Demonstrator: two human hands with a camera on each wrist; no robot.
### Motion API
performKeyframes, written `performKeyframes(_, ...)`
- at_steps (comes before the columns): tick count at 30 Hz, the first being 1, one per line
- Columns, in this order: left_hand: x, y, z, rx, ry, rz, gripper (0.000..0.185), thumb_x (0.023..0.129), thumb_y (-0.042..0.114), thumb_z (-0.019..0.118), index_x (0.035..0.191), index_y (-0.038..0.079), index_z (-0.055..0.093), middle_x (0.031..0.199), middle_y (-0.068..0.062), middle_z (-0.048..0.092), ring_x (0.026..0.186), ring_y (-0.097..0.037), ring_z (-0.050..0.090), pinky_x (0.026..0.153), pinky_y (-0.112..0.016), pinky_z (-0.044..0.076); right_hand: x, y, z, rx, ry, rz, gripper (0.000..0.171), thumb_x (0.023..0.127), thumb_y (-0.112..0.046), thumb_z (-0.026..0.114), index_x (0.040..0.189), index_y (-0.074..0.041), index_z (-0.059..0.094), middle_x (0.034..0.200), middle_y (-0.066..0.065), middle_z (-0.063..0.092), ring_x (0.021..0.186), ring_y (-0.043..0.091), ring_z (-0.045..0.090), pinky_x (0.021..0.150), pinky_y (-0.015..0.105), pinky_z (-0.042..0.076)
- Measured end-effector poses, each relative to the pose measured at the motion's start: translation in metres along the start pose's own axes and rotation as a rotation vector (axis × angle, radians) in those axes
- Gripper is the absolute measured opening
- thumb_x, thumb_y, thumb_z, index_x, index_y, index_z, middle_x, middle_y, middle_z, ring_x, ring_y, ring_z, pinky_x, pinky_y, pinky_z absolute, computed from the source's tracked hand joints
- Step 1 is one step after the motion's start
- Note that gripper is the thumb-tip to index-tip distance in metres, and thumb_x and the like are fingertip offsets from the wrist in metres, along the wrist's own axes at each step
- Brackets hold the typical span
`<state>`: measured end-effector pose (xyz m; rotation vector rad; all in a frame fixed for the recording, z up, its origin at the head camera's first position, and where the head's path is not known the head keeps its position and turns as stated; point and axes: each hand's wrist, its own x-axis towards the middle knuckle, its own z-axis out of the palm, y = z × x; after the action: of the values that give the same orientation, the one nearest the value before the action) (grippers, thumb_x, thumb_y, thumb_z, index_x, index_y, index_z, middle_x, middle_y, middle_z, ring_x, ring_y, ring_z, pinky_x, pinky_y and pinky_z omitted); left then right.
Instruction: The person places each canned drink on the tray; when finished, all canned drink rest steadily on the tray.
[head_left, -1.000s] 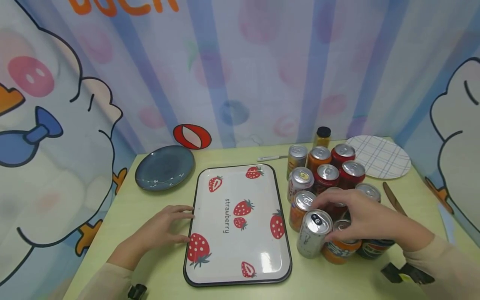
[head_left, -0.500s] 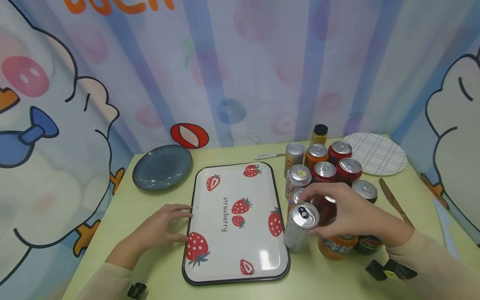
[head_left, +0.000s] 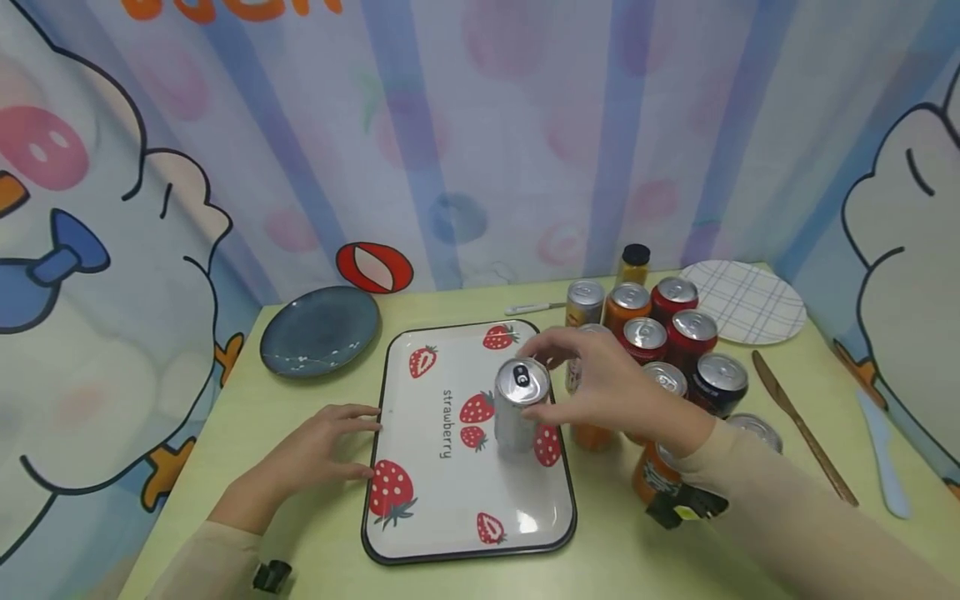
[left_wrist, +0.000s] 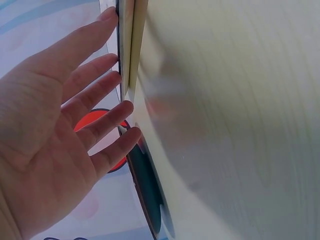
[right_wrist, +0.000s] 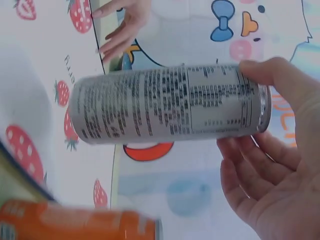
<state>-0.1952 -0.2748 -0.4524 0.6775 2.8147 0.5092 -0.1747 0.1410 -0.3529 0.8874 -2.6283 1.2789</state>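
My right hand [head_left: 592, 387] grips a tall silver can [head_left: 517, 406] by its top and holds it over the middle of the white strawberry tray [head_left: 420, 500]. In the right wrist view the silver can [right_wrist: 165, 105] lies across the frame, thumb and fingers [right_wrist: 260, 165] round its top end. My left hand [head_left: 318, 454] rests flat on the table, fingertips touching the tray's left edge. The left wrist view has the left hand [left_wrist: 60, 135] with straight fingers against the tray edge [left_wrist: 125, 45].
Several red, orange and dark cans [head_left: 660, 350] stand in a cluster right of the tray, one orange can [right_wrist: 75, 222] near my wrist. A blue plate [head_left: 320, 331], a checked plate [head_left: 742, 312], a small jar [head_left: 634, 264], a wooden knife [head_left: 798, 425] and a blue spatula [head_left: 877, 454] lie around.
My right hand has lifted the silver can out of the cluster and carried it left, over the tray. The left hand has stayed at the tray's edge.
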Motion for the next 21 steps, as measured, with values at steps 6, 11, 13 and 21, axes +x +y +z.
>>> performKeyframes(6,0.001,0.002,0.001,0.005,0.007,0.012,0.064,0.076,0.035,0.092,0.132,0.014,0.071,0.15,-0.01,0.058,0.141,-0.042,0.048,0.117,-0.064,0.04,0.027,-0.003,0.026,0.03,0.044,0.056,0.052,0.071,-0.026,0.095,0.118,-0.02,0.071,0.108,-0.007,0.074,0.103,0.013,0.068,0.094,0.04,0.059)
performKeyframes(11,0.001,0.002,-0.002,0.009,-0.003,-0.002,0.063,0.076,0.035,0.092,0.132,0.014,0.071,0.15,-0.01,0.058,0.142,-0.042,0.048,0.117,-0.063,0.04,0.049,-0.007,0.052,0.078,0.112,0.133,0.053,0.073,-0.026,0.094,0.12,-0.016,0.07,0.111,-0.002,0.073,0.108,0.017,0.068,0.097,0.038,0.058)
performKeyframes(13,0.001,0.001,-0.003,0.012,-0.006,-0.009,0.063,0.076,0.035,0.092,0.132,0.015,0.071,0.15,-0.011,0.058,0.142,-0.042,0.048,0.117,-0.063,0.04,0.059,-0.008,0.062,0.102,0.141,0.149,0.054,0.073,-0.026,0.094,0.12,-0.014,0.07,0.112,-0.001,0.073,0.107,0.017,0.068,0.096,0.039,0.058)
performKeyframes(21,0.001,0.002,-0.003,0.003,-0.016,-0.031,0.064,0.076,0.039,0.092,0.132,0.017,0.071,0.151,-0.009,0.057,0.143,-0.042,0.047,0.117,-0.064,0.04,0.093,0.001,0.095,0.14,0.224,0.182,0.052,0.074,-0.022,0.094,0.119,-0.014,0.07,0.111,0.0,0.072,0.103,0.022,0.065,0.089,0.039,0.056)
